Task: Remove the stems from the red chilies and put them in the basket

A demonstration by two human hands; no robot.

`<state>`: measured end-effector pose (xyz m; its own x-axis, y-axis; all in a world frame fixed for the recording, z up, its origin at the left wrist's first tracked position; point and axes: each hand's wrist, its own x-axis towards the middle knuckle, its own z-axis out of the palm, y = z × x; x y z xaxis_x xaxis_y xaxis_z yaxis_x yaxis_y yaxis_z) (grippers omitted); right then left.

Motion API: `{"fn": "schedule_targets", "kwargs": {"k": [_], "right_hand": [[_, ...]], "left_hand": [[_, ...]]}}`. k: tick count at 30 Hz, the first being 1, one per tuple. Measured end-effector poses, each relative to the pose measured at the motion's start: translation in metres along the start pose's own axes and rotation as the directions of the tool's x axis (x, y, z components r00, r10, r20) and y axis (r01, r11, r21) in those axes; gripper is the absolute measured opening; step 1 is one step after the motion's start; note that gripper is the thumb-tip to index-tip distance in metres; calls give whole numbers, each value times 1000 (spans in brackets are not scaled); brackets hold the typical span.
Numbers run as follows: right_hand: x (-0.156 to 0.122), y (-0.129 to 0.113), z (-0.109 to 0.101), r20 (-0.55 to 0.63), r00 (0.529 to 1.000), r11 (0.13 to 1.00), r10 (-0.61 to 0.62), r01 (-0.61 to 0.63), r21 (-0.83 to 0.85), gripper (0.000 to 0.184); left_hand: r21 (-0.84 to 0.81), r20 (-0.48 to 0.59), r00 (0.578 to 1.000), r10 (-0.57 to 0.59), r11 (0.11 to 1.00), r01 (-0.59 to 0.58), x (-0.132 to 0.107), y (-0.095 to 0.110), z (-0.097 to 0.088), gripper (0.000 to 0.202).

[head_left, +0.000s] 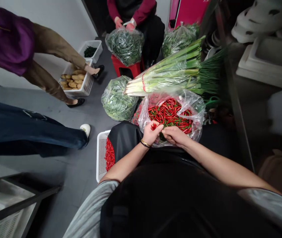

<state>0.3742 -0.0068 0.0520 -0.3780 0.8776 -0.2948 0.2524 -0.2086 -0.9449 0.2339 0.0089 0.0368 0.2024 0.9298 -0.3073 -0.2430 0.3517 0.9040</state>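
Note:
A clear plastic bag (197, 114) full of red chili peppers (167, 110) with green stems sits open in front of me, over my lap. At the near edge of the bag, my left hand (152, 133) is closed around a few red chilies whose tips show above its fingers. My right hand (175, 135) meets it there, thumb and fingers pinched close to the left fingertips. What the right fingers grip is too small to make out. Left of my knee, a white plastic basket (101, 155) holds more red chilies (110, 154), which look stemless.
Beyond the bag lie long green-and-white stalks (165, 72) and a bag of greens (119, 99). A seated person handles a bag (126, 44) on a red stool (121, 70). Two people stand left, near a basket of potatoes (73, 79). A metal shelf edge (240, 119) runs along the right.

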Motion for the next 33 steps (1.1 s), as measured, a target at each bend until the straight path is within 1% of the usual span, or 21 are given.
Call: {"fn": "schedule_targets", "kwargs": {"k": [1, 2, 3, 4, 5, 6, 7, 8, 9, 10, 11, 12, 13, 14, 16, 19, 22, 26, 28, 30, 33], "right_hand": [[-2, -3, 4, -44, 999, 992, 19, -13, 124, 39], [-5, -8, 6, -87, 996, 986, 2, 12, 168, 39], [-8, -13, 9, -99, 994, 990, -54, 66, 125, 39], [-11, -19, 10, -53, 989, 990, -138, 138, 4, 39], [-14, -25, 11, 61, 975, 960, -215, 222, -170, 38], [-17, -30, 11, 234, 942, 881, -242, 314, -353, 36], [-19, -35, 9, 411, 891, 763, -195, 401, -507, 33], [-18, -39, 6, 527, 845, 631, -95, 460, -624, 30], [-15, -42, 0, 551, 834, 507, 14, 469, -723, 30], [-8, -44, -7, 493, 864, 394, 102, 420, -817, 33], [0, -44, -14, 359, 924, 301, 133, 307, -903, 40], [11, -42, -22, 184, 975, 235, 122, 152, -960, 48], [23, -38, -30, 6, 997, 199, 82, -11, -980, 56], [35, -33, -35, -113, 992, 193, 52, -121, -974, 60], [54, -19, -41, -223, 972, 216, 72, -233, -948, 55], [62, 1, -41, -247, 966, 287, 75, -258, -922, 41], [46, 11, -42, -249, 968, 370, -14, -227, -901, 38], [30, 12, -45, -252, 966, 393, -54, -212, -895, 37], [38, 10, -44, -274, 961, 383, -41, -238, -893, 42], [54, 9, -40, -295, 955, 373, 15, -279, -885, 46], [77, 10, -34, -316, 945, 372, 83, -323, -870, 42]], "left_hand": [[-77, -2, 1000, 10, 997, -10, -3, 3, 4, 42], [-159, 7, 1000, 1, 987, 0, -4, 6, 7, 42], [-233, 21, 1000, -18, 972, 22, -5, 8, 9, 41], [-289, 42, 998, -48, 956, 58, -5, 10, 10, 41], [-325, 65, 994, -88, 940, 105, -4, 11, 10, 41], [-348, 80, 988, -130, 925, 150, -3, 11, 8, 41], [-367, 81, 983, -166, 912, 184, -1, 10, 5, 41], [-386, 75, 978, -193, 899, 208, 1, 9, 0, 40], [-401, 65, 976, -209, 890, 217, 4, 7, -5, 38], [-414, 54, 976, -212, 885, 215, 6, 6, -10, 36], [-419, 52, 977, -206, 884, 209, 8, 5, -15, 33], [-415, 65, 977, -201, 885, 210, 10, 5, -19, 30], [-404, 92, 975, -202, 888, 222, 11, 5, -23, 28], [-386, 121, 971, -208, 891, 239, 12, 5, -25, 29], [-354, 162, 960, -229, 894, 274, 14, 5, -28, 38], [-326, 159, 949, -272, 893, 310, 15, 2, -30, 41], [-287, 137, 935, -328, 890, 355, 17, -4, -28, 39], [-315, 167, 932, -323, 878, 361, 20, -5, -23, 49], [-334, 238, 921, -309, 864, 377, 20, -2, -22, 51], [-335, 305, 903, -302, 853, 399, 18, 1, -23, 49], [-322, 323, 895, -308, 853, 410, 16, 3, -28, 41]]}}
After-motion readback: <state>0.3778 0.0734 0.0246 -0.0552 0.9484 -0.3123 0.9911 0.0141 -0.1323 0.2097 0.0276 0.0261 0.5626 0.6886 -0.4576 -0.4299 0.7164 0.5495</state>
